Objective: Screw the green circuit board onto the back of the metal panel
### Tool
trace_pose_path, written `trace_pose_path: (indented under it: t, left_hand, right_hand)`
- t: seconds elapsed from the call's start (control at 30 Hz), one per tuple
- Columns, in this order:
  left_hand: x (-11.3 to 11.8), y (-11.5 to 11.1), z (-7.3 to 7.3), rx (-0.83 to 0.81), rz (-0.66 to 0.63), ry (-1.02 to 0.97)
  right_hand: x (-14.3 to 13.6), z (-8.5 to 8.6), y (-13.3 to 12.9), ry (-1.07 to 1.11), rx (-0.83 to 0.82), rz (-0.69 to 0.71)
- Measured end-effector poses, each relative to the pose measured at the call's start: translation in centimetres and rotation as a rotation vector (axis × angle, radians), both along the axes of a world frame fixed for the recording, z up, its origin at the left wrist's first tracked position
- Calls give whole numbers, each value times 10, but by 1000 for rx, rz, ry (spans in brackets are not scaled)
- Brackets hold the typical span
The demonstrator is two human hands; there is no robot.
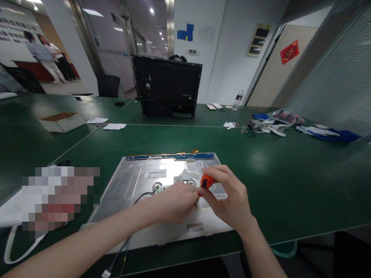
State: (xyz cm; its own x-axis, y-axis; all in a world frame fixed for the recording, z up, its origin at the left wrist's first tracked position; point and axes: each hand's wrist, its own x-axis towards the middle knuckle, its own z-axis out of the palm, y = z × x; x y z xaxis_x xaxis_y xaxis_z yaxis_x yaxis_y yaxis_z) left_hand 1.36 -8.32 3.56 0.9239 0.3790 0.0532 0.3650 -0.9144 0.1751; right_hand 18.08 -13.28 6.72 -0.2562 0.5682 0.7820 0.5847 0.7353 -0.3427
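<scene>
A silver metal panel lies on the green table, with a blue circuit strip along its far edge. My right hand pinches an orange and black screwdriver handle above the panel's right half. Close beside it, my left hand is closed low over the panel; its fingertips touch near the tool's lower end, and what they hold is hidden. Partly covered by my left hand is a small green board with dark cables running toward the near edge.
Behind the panel stands a black monitor frame. An open box sits at the left. Far right are a bottle, a plastic bag and blue and white gloves. People stand in the left background.
</scene>
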Motion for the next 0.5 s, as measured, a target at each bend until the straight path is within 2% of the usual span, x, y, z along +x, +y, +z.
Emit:
trace_pose_path:
  t: [0.17,0.5]
  left_hand:
    - [0,-1,3,-24,19,-5]
    - [0,0,-1,-2,-1,-5]
  right_hand:
    - [0,-1,-2,-22,-16,25]
    - [-1,-2,0,-13,8,31]
